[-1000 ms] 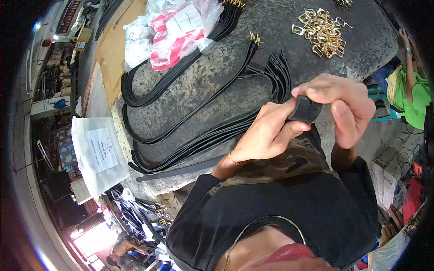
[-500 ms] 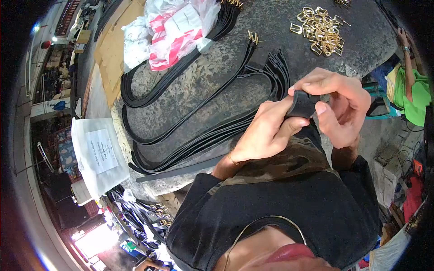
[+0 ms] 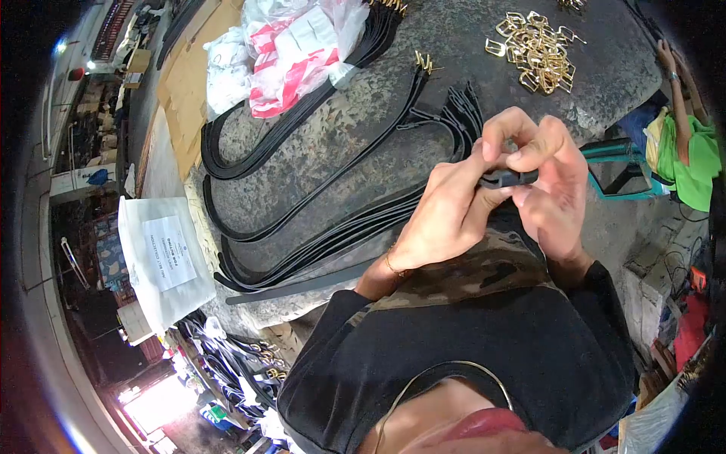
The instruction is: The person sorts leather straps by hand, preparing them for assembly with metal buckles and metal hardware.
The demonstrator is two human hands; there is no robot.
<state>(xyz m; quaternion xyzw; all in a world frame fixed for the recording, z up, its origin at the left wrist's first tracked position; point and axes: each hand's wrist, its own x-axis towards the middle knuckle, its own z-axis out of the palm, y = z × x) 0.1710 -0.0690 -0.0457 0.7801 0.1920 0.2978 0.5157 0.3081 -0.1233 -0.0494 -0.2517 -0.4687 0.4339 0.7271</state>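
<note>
My left hand (image 3: 446,216) is closed on a black belt strap (image 3: 510,178), its thumb and fingers pinching the folded end. My right hand (image 3: 558,181) grips the same end from the other side, fingers curled and thumb beneath. Small details of the strap between the fingertips are hidden. Beneath and left of my hands, a bundle of black belt straps (image 3: 325,246) lies on the dark, worn table (image 3: 363,140). More strap ends (image 3: 463,113) fan out just beyond my left hand. Gold buckles (image 3: 535,53) are heaped farther back.
White and red plastic bags (image 3: 291,57) lie on belts at the back left. A labelled white packet (image 3: 168,257) hangs over the left edge. At right are a teal stool (image 3: 620,163) and another person's arm (image 3: 681,113). More belts (image 3: 227,356) hang at lower left.
My right hand has shifted left and closed nearer to my left hand. The strap end, which stood with its flat face showing, is now turned edge-on and folded between the fingers.
</note>
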